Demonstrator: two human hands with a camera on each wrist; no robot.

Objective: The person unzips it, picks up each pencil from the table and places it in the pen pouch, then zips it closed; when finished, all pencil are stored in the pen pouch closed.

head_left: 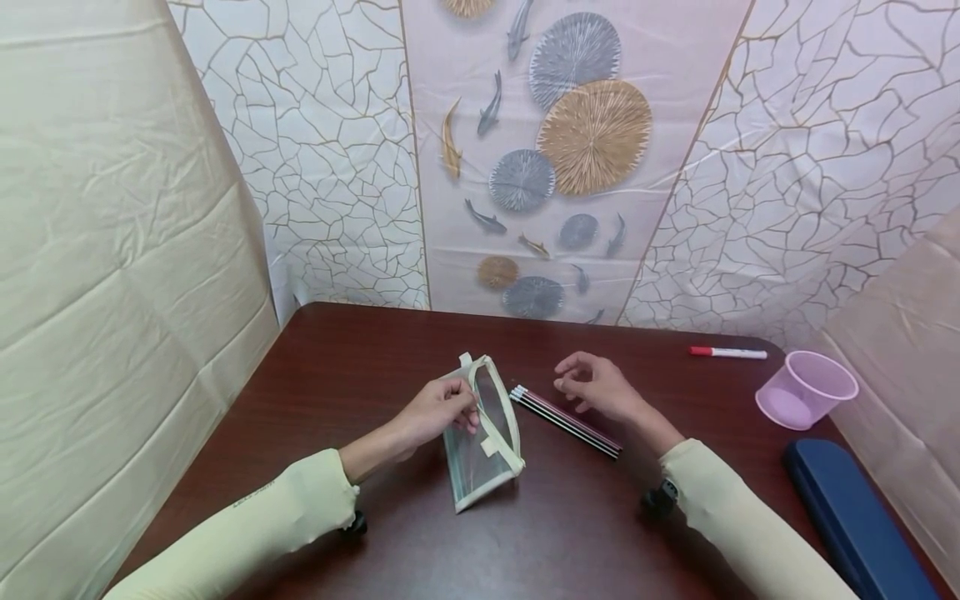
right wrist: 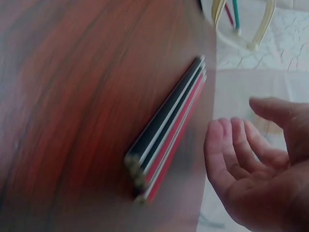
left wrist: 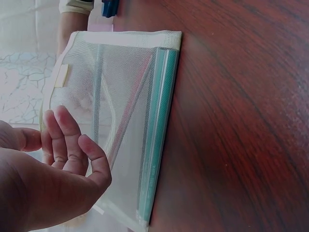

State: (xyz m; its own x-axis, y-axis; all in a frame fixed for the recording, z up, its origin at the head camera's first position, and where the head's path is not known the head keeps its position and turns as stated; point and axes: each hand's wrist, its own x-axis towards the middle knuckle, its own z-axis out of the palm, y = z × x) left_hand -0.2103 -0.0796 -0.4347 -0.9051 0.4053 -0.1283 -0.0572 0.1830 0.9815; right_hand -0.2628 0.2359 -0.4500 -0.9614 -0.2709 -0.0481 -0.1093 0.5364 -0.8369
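Note:
A mesh zip pencil pouch (head_left: 467,477) with cream edging stands propped up on the table, its zip mouth gaping. My left hand (head_left: 435,414) pinches the rim of that mouth between thumb and fingers. Through the mesh, the left wrist view shows green pencils (left wrist: 157,121) along the bottom and a red one slanting across. Right of the pouch lies a bundle of striped pencils (head_left: 567,424), red-and-black in the right wrist view. Just above this bundle hovers my right hand (head_left: 600,388), fingers loosely bent, holding nothing and apart from the pencils.
A red-capped white marker (head_left: 727,352) lies at the table's far right. Close to it, a pink plastic cup (head_left: 817,387) stands near the right edge. A dark blue case (head_left: 855,517) lies in front of the cup. Patterned curtains (head_left: 337,150) hang behind the table.

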